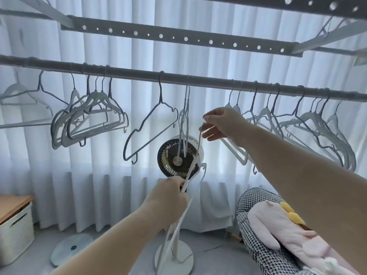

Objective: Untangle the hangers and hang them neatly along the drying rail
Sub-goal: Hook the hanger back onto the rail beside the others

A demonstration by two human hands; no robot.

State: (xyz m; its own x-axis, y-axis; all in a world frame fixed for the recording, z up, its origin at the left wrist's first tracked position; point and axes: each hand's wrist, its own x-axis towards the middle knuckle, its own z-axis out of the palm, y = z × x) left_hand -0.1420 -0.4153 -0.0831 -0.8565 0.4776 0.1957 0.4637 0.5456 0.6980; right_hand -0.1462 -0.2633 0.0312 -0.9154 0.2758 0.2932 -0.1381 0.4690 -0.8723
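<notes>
A grey drying rail (198,79) crosses the view with hangers along it. My left hand (168,195) grips the lower part of a thin white hanger (193,163), seen edge-on below the rail. My right hand (222,123) pinches that hanger's hook end just under the rail. Two pale hangers (185,116) hang edge-on from the rail beside it. A dark wire hanger (151,128) hangs alone to the left. One tangled bunch of hangers (89,120) sits further left and another bunch (317,132) crowds the right.
A standing fan (178,155) on a round base (174,259) is right behind the held hanger. White curtains (99,195) fill the background. A perforated rack bar (178,37) runs above the rail. A white basket (15,231) stands low left and a checked cushion (258,235) low right.
</notes>
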